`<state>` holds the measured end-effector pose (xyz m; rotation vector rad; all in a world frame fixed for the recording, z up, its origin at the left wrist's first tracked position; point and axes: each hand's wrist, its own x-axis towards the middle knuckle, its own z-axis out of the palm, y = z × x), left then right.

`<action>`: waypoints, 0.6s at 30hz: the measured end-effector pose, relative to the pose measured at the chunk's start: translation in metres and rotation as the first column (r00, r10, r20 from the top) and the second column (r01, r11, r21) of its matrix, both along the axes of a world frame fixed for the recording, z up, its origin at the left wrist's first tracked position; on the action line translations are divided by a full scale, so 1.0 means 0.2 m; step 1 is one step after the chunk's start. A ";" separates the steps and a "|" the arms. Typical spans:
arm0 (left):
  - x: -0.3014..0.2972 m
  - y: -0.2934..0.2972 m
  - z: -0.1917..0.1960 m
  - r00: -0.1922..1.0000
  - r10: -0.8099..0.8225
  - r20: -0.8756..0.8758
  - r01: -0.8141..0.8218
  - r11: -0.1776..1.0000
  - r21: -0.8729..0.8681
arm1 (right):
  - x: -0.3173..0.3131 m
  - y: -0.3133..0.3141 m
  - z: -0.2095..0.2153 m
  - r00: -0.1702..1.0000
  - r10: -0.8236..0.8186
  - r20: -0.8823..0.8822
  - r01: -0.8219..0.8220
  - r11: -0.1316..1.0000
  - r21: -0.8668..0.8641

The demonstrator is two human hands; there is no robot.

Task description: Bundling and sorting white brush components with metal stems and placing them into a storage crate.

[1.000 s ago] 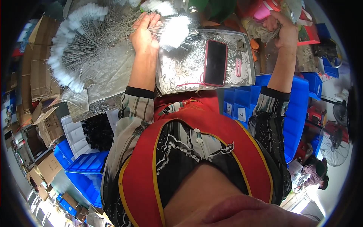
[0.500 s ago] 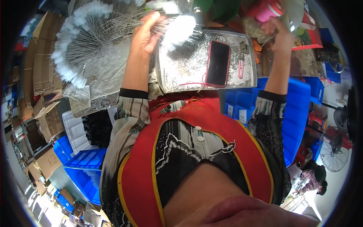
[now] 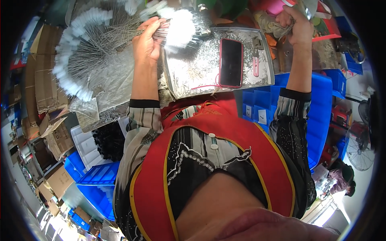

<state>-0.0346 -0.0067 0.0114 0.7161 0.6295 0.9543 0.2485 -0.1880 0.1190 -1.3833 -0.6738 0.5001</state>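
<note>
Between the thumb and fingers of my left hand [image 3: 147,45] is a bundle of thin wire brushes [image 3: 179,29], their white bristle heads fanned to the right and glaring in the lamp light. The heads hang over the far left corner of a shallow white tray [image 3: 263,85]. At the far right, my right hand [image 3: 299,29] is closed like a fist beside a pink object [image 3: 275,6] and a crumpled plastic bag [image 3: 270,27]; what it grips I cannot make out. More white wire brushes [image 3: 74,56] lie in a wide fan to the left, wires pointing inward.
Inside the tray are a phone [image 3: 231,62], a pink-handled tool [image 3: 256,66] and many short wire scraps. Blue bins [image 3: 319,108] stand at the right below the bench. Cardboard boxes [image 3: 50,84] and a white bin [image 3: 82,142] holding black items are on the left.
My left hand has shifted left with the brush bundle, away from the tray's middle. My right hand has moved slightly up and right, and its fingers stay closed.
</note>
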 end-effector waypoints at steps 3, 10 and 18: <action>-0.02 0.03 -0.03 1.000 0.021 0.006 -0.021 1.000 0.012 | -0.02 0.00 0.01 0.999 0.036 0.017 -0.036 0.999 0.020; -0.01 0.04 -0.03 0.999 0.053 0.006 -0.053 0.998 0.027 | -0.06 0.01 0.01 0.991 -0.061 0.115 0.064 0.998 -0.024; -0.02 0.08 -0.01 1.000 -0.009 -0.011 0.010 0.999 0.038 | -0.08 0.02 0.04 0.981 -0.069 0.183 0.079 0.996 -0.051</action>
